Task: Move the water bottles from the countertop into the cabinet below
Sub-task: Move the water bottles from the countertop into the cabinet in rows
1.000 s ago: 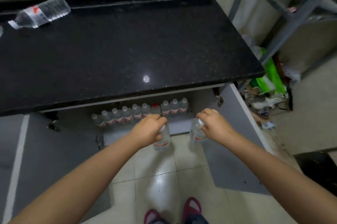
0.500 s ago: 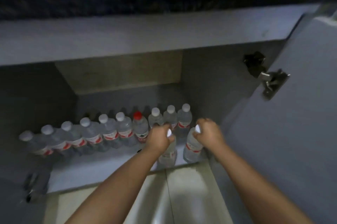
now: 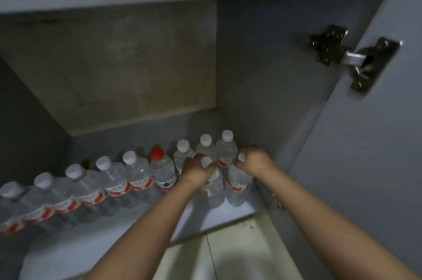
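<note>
On the cabinet floor [image 3: 228, 215], at the right end of the shelf, 2 bottles are now standing or nearly standing. Half a second ago they were a bit closer to the front edge, and a second ago they were up in the air in front of the counter. So they have come down and gone inside.

The left hand [image 3: 197, 171] has its fingers curled tight round the neck of the left bottle [image 3: 213, 190], just under its white cap. The right hand [image 3: 253, 160] grips the neck of the right bottle [image 3: 238, 188] the same way. Neither hand has let go yet.

Just behind the 2 hands stands a row of bottles [image 3: 137, 174], one with a red cap [image 3: 156, 153]. The row runs away to the left of the left hand. The 2 new bottles begin a second row in front.

I think the next step is to let go and fetch more.
</note>
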